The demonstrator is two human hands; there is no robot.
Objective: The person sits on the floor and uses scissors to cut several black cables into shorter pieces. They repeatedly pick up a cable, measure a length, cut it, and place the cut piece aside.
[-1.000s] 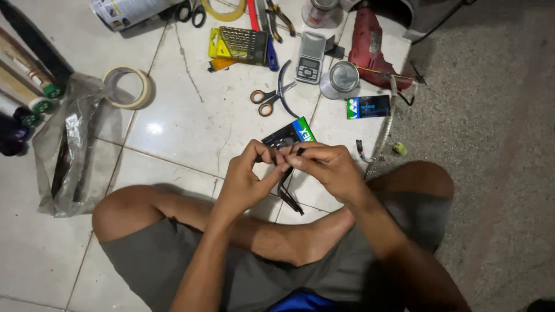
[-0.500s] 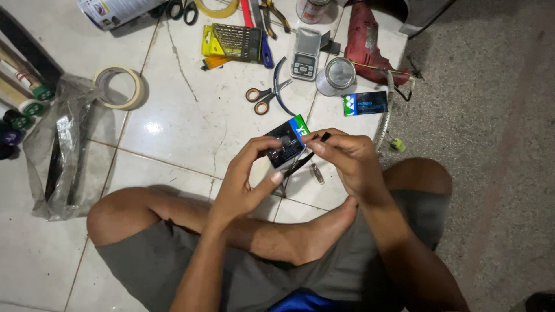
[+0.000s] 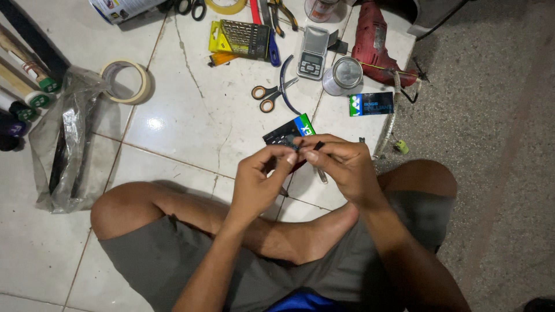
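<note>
Both hands pinching one small dark part, above the tiled floor (image 3: 191, 127).
Left hand (image 3: 260, 182) and right hand (image 3: 341, 164) meet fingertip to fingertip — each grip closed on the small dark part (image 3: 292, 143), held over a black card pack (image 3: 286, 134) with a green-blue end. Scissors (image 3: 272, 95), pocket scale (image 3: 312, 52), tape roll (image 3: 126, 81) lie beyond — red drill (image 3: 373, 43) at far edge.

Scissors (image 3: 270, 98) left of tin (image 3: 343, 75)

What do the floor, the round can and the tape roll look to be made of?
Floor: glazed ceramic tile, judging by the glossy glare, grout lines and a hairline crack. Can: probably metal, with a silvery, shiny lid. Tape roll: likely paper masking tape, matte cream with a cardboard-like core.
</note>
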